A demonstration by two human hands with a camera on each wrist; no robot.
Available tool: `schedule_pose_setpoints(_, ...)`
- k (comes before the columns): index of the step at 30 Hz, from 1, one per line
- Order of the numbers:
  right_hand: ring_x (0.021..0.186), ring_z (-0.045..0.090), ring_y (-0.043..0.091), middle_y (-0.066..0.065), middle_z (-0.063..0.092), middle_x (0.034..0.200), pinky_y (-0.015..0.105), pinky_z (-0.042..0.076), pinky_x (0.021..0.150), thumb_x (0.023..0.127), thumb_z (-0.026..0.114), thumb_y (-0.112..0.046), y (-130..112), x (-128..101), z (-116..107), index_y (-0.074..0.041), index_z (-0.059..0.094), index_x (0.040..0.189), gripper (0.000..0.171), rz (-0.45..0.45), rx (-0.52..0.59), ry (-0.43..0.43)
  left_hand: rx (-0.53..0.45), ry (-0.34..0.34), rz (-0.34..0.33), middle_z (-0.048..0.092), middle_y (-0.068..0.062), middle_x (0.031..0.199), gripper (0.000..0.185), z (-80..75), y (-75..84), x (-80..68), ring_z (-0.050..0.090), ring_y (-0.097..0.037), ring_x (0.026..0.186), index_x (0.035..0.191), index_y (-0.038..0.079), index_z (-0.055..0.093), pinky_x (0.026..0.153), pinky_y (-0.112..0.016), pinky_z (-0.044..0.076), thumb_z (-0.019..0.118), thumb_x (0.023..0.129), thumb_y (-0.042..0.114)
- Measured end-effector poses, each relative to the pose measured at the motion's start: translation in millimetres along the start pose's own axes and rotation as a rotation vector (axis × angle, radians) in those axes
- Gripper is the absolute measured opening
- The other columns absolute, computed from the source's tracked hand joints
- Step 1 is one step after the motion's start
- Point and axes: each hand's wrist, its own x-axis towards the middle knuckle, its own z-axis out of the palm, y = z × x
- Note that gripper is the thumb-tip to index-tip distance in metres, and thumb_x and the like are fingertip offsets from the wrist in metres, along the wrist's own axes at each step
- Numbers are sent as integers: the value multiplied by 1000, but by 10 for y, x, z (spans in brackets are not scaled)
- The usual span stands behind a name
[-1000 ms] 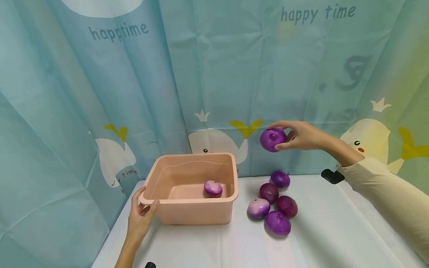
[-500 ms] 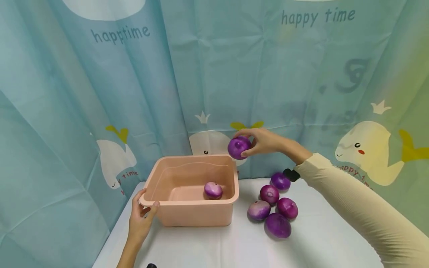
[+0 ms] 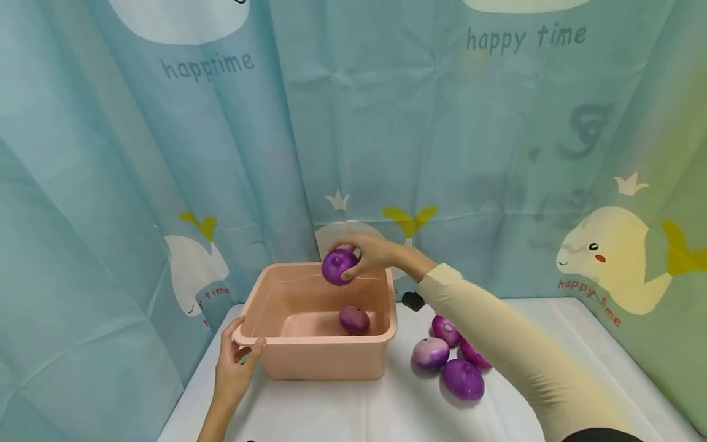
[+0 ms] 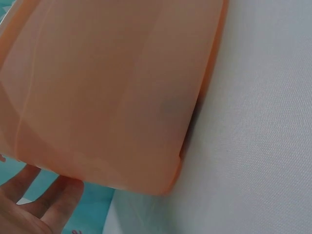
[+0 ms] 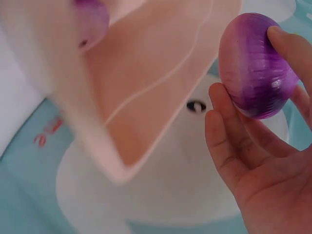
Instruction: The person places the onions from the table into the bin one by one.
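Right hand [image 3: 375, 255] holding purple onion [image 3: 338, 266], fingers curled round it, over pink tub [image 3: 326, 362]; left hand [image 3: 234, 368] gripping tub's corner.

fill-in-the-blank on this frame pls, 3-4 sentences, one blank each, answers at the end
The right hand holds a purple onion above the ____ tub.
Inside the tub lies ____ onion.
The left hand grips the tub's near-left ____.
The other onions lie on the ____ cloth.

Missing words: pink; one; corner; white
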Motion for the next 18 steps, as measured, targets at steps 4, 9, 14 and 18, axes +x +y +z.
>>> schedule_pose_setpoints(4,103,62,18,2,66,121,35,53,90,82,88,-25,-45,138,156,-15,66,129,52,-34,-39,2,0,13,5,42,-17,156,67,10,-21,-13,54,-3,105,158,24,30,80,-17,52,66,102,26)
schedule_pose_setpoints(9,98,63,17,3,65,117,26,51,86,84,87,-23,-78,239,279,-14,65,130,51,13,-4,-22,-5,26,8,42,-18,156,66,18,-12,-26,54,-2,106,158,23,31,81,-15,51,66,102,25)
schedule_pose_setpoints(14,100,62,18,4,66,115,26,51,86,85,86,-21,-66,310,338,-15,64,130,50,60,24,-43,-23,20,2,40,-16,158,67,19,0,-15,54,-5,108,158,24,31,81,-14,51,66,102,25)
schedule_pose_setpoints(18,101,61,21,7,66,115,26,51,87,84,87,-21,-33,353,393,-14,64,130,52,51,13,-69,-32,20,-2,41,-16,157,66,15,-10,-11,54,-5,107,158,24,31,80,-15,52,66,102,24)
